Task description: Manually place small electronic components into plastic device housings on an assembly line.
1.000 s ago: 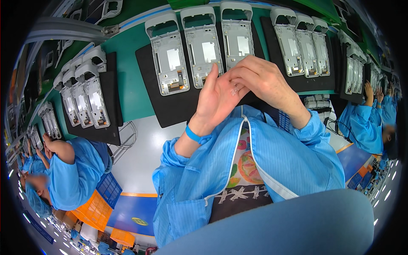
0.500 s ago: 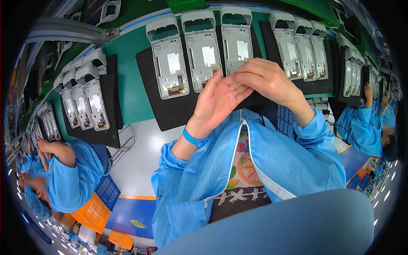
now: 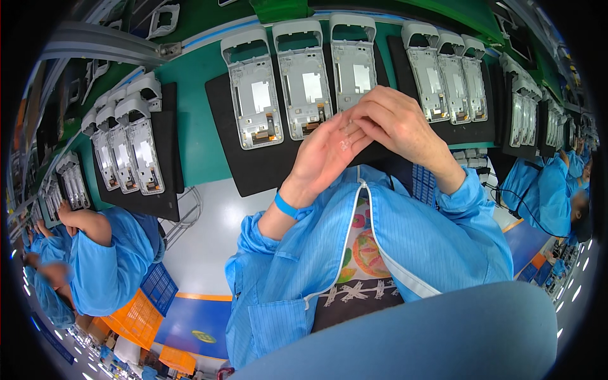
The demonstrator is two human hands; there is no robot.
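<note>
My left hand (image 3: 322, 156) is turned palm up and half cupped, with several tiny clear pieces (image 3: 345, 145) resting on the palm near the finger bases. Over its fingers, my right hand (image 3: 401, 124) is closed in a pinch; whatever lies between the fingertips is too small to make out. Just beyond the hands, three grey-white device housings, a left one (image 3: 256, 95), a middle one (image 3: 305, 88) and a right one (image 3: 353, 66), lie in a row on a black mat (image 3: 239, 171). My right hand partly covers the right housing's lower end.
More housings lie on a black mat (image 3: 465, 132) at the right and another mat (image 3: 166, 152) at the left, on the green bench (image 3: 199, 139). Co-workers in blue sit on both sides. A blue crate (image 3: 159, 288) and an orange crate (image 3: 133, 316) stand at lower left.
My right fingertips have shifted slightly over the left hand's fingers. The pieces stay on the left palm. The view has moved a little, and co-workers' arms have shifted.
</note>
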